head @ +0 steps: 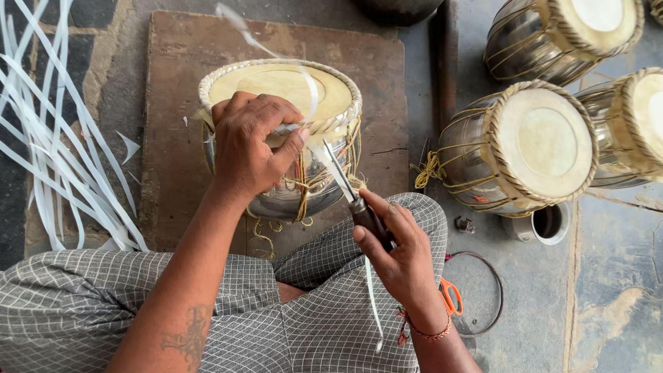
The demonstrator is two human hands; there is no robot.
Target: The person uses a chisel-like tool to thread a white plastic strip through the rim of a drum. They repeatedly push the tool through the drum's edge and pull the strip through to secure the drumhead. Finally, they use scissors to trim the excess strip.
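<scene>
Your left hand (252, 145) rests over the near rim of the metal-bodied drum (283, 131), fingers (290, 148) curled and pinching a thin white strip (314, 83) against the braided edge; the drum stands upright near the middle of the brown wooden board (179, 83) on the floor. Your right hand (397, 252) is closed around the dark handle of a knife (345, 183), its blade pointing up toward the strip just beside the drum's near side. More finished drums (532, 148) lie beyond the board's right edge, loose white strips (48, 138) off its left.
</scene>
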